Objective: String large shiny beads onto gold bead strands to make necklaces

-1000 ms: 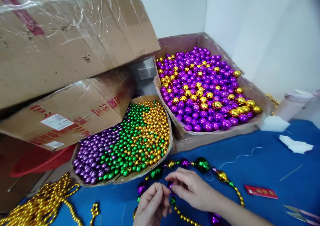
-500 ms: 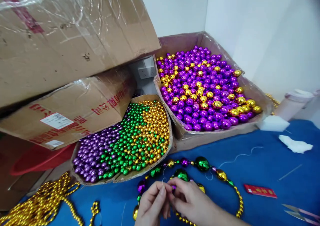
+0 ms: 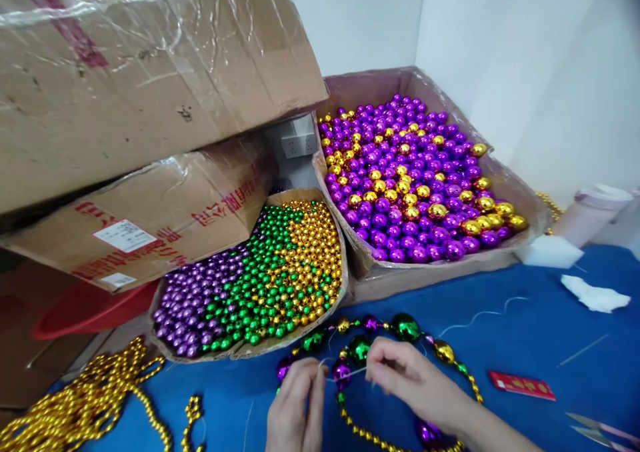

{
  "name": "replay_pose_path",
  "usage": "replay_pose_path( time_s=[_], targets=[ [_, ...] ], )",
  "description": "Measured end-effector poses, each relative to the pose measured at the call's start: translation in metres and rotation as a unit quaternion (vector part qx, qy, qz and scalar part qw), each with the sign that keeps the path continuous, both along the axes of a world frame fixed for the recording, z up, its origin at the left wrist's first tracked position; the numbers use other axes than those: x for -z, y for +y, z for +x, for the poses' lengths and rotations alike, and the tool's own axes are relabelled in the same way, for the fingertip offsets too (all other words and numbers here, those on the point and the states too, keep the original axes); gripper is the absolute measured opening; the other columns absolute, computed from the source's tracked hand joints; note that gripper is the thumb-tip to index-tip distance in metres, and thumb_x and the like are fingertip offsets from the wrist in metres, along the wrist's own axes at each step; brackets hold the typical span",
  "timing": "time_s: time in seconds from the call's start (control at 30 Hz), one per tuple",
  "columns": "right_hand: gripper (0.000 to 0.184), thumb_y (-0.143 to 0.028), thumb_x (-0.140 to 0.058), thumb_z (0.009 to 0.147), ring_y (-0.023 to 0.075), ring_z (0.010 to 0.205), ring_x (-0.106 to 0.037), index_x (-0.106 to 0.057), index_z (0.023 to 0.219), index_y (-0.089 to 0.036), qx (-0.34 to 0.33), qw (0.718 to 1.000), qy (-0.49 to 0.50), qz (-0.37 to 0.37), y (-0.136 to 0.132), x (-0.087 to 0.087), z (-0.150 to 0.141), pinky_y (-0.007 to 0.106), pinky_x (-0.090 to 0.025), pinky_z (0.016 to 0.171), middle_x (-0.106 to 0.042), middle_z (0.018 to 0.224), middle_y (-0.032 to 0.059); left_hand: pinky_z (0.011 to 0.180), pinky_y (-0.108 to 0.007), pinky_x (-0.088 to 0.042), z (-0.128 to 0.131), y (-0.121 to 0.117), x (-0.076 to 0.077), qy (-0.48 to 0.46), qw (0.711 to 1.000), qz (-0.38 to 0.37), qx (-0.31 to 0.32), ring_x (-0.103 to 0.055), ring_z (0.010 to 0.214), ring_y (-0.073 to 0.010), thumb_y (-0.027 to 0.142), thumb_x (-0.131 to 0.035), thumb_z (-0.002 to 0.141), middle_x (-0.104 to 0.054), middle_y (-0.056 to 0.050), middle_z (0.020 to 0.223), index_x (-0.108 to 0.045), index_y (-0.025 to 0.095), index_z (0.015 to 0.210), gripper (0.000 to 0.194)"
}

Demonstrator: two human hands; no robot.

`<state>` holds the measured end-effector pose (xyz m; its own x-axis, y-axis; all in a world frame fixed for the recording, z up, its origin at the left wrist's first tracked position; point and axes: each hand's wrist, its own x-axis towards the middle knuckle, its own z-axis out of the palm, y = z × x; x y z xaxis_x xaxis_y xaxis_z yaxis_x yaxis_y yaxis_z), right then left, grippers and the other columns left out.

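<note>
Both hands are closed in a pinch above the blue table, a short gap apart. My left hand grips one end of a thin white thread, and my right hand pinches the other side of it, so it runs taut between them. Just behind the thread lies a large purple bead; whether it is strung on that thread I cannot tell. A necklace of mixed beads curves around my hands, with a big green bead and a gold bead on it. Small gold beads trail below.
Open cartons hold purple and gold balls and smaller purple, green and gold beads. Gold bead strands lie left. A red packet, scissors and white tissue lie right. A wrapped box overhangs the left.
My hands were together and have drawn apart, the right one moving right and up, stretching the thread between them. The purple bead and gold string now show in the gap.
</note>
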<state>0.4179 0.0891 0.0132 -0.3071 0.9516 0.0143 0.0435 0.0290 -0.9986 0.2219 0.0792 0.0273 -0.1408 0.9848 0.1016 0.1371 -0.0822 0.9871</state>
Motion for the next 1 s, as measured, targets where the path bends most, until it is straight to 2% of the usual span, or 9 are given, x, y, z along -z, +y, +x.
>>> replay_pose_path(
  time_s=[0.07,0.13,0.23,0.33,0.6,0.7,0.77,0.87,1.0],
  targets=[
    [0.024,-0.043,-0.042,0.094,0.017,0.097,-0.059,-0.055,0.087,-0.024,0.038,0.981,0.177,-0.077,0.001,0.007,-0.003,0.033,-0.045,0.082,-0.063,0.102,0.0022,0.067,-0.022,-0.041,-0.005,0.0,0.003,0.019,1.0,0.0,-0.005,-0.05,0.068,-0.0182,0.036,-0.078,0.067,-0.059,-0.003,0.068,-0.069,0.021,0.066,0.018],
    [0.021,-0.046,-0.048,0.091,0.0166,0.102,-0.059,-0.052,0.087,-0.025,0.086,0.898,0.395,-0.172,0.004,0.014,-0.008,0.039,-0.042,0.094,-0.064,0.101,0.0004,0.055,-0.022,-0.039,-0.009,0.0,0.008,-0.069,0.994,-0.081,0.026,-0.046,0.058,-0.0152,0.04,-0.072,0.073,-0.057,-0.002,0.066,-0.064,0.02,0.062,0.024],
    [0.021,-0.043,-0.061,0.084,0.0069,0.062,-0.055,-0.051,0.083,-0.025,0.121,0.804,0.53,-0.242,0.009,0.02,-0.011,0.036,-0.046,0.086,-0.051,0.063,-0.0098,0.042,-0.022,-0.034,-0.008,0.0,0.015,-0.3,0.929,-0.198,0.089,-0.045,0.05,-0.012,0.042,-0.064,0.079,-0.065,-0.005,0.086,-0.056,0.018,0.061,0.03],
    [0.021,-0.04,-0.062,0.085,0.0024,0.047,-0.035,-0.05,0.083,-0.024,0.132,0.818,0.509,-0.235,0.013,0.021,-0.008,0.02,-0.043,0.061,-0.033,0.057,-0.0124,0.04,-0.021,-0.029,-0.001,0.003,0.024,-0.411,0.874,-0.212,0.147,-0.039,0.042,-0.0087,0.04,-0.063,0.08,-0.058,0.0,0.066,-0.051,0.02,0.066,0.028],
    [0.026,-0.039,-0.055,0.09,0.0053,0.047,-0.016,-0.041,0.075,-0.022,0.116,0.92,0.324,-0.185,0.013,0.021,-0.002,0.019,-0.017,0.044,-0.023,0.057,-0.0118,0.038,-0.017,-0.019,-0.003,-0.002,0.049,-0.332,0.896,-0.246,0.163,-0.018,0.037,-0.0039,0.049,-0.068,0.075,-0.037,0.008,0.044,-0.044,0.018,0.06,0.041],
    [0.02,-0.039,-0.058,0.088,0.0054,0.05,-0.028,-0.052,0.081,-0.021,0.078,0.957,0.236,-0.152,0.007,0.011,0.002,0.02,-0.022,0.048,-0.034,0.057,-0.0104,0.043,-0.019,-0.033,0.0,-0.004,0.037,-0.298,0.921,-0.219,0.122,-0.037,0.042,-0.0075,0.047,-0.067,0.076,-0.054,0.003,0.055,-0.051,0.018,0.064,0.035],
    [0.014,-0.03,-0.066,0.083,0.006,0.053,-0.035,-0.059,0.092,-0.021,0.028,0.99,0.106,-0.085,0.002,0.0,0.003,0.021,-0.022,0.05,-0.042,0.059,-0.0092,0.061,-0.025,-0.046,0.007,-0.002,0.021,-0.213,0.961,-0.143,0.099,-0.059,0.069,-0.0159,0.044,-0.065,0.078,-0.068,-0.007,0.087,-0.058,0.018,0.065,0.03],
    [0.007,-0.022,-0.064,0.081,0.0066,0.055,-0.038,-0.061,0.087,-0.021,-0.043,0.991,-0.116,0.056,-0.004,-0.016,0.0,0.021,-0.024,0.051,-0.042,0.059,-0.0091,0.093,-0.035,-0.041,0.022,0.004,-0.002,-0.054,0.992,-0.024,0.115,-0.049,0.118,-0.0283,0.041,-0.059,0.083,-0.057,-0.01,0.128,-0.063,0.018,0.065,0.029],
    [0.025,-0.027,-0.048,0.093,0.0074,0.065,-0.046,-0.052,0.07,-0.018,-0.007,0.981,-0.148,0.122,-0.008,-0.032,0.0,0.019,-0.032,0.059,-0.048,0.067,-0.006,0.098,-0.039,-0.039,0.038,0.011,-0.016,-0.012,0.983,0.01,0.185,-0.049,0.121,-0.0286,0.039,-0.052,0.088,-0.059,-0.01,0.127,-0.065,0.021,0.077,0.025]
  ],
)
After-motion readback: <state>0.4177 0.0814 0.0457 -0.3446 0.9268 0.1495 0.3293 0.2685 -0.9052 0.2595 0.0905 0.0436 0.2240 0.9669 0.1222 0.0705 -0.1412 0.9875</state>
